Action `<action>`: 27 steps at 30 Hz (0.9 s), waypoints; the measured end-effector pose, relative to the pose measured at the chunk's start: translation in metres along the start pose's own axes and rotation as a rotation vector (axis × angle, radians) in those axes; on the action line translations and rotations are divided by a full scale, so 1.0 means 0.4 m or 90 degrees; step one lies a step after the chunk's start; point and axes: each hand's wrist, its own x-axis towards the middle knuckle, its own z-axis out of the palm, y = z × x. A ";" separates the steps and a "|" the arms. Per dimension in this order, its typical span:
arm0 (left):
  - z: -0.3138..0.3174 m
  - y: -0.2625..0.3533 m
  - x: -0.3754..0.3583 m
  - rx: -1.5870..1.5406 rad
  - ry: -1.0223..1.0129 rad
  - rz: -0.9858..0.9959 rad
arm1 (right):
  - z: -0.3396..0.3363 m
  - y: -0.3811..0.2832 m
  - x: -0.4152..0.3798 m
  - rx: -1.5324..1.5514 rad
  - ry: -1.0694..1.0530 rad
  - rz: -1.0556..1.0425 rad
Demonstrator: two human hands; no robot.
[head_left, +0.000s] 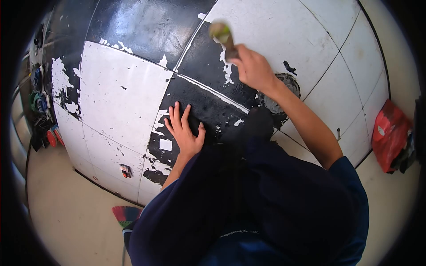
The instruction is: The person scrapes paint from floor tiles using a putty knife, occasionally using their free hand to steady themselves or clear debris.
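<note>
The right hand is clenched around the dark handle of a worn paintbrush with a pale greenish bristle head; the brush sticks out beyond the knuckles, up and to the left, its head over the line where a black-painted patch meets bare white. The left hand holds nothing: it lies flat, fingers spread, palm pressed on the black-painted area of the large white tiled floor panel with peeling black paint. The two hands are well apart, the brush farther from the person than the flat hand.

Just right of the right wrist sits a round grey drain-like fitting set in the panel. The dark blue trousered knee rests on the panel below both hands. White surface stretches open to the left of the flat hand and to the right of the brush. The panel's near edge runs along the lower left, where a small red and black object lies close to it. Beyond the right edge lies a red plastic bag on plain beige floor.
</note>
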 end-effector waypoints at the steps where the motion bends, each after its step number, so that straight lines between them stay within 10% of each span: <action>1: 0.002 -0.002 0.001 0.003 0.002 0.003 | 0.004 0.004 0.009 0.009 0.027 0.078; 3: 0.008 0.003 -0.004 0.000 0.002 0.000 | 0.013 0.005 -0.001 0.088 0.029 0.209; 7: -0.001 0.001 -0.002 0.006 -0.001 -0.003 | 0.005 -0.008 -0.018 0.021 -0.074 -0.065; 11: 0.001 0.000 -0.004 0.007 0.000 -0.004 | 0.005 -0.010 -0.002 0.098 -0.046 0.231; 14: 0.002 0.000 -0.002 -0.016 0.007 0.004 | 0.001 -0.013 -0.012 0.003 -0.114 -0.065; 18: -0.002 0.003 -0.002 -0.003 0.000 -0.004 | 0.007 0.002 0.010 0.068 -0.015 0.129; 27: -0.003 0.004 0.000 -0.004 -0.001 -0.009 | 0.011 -0.014 -0.020 0.033 -0.086 -0.008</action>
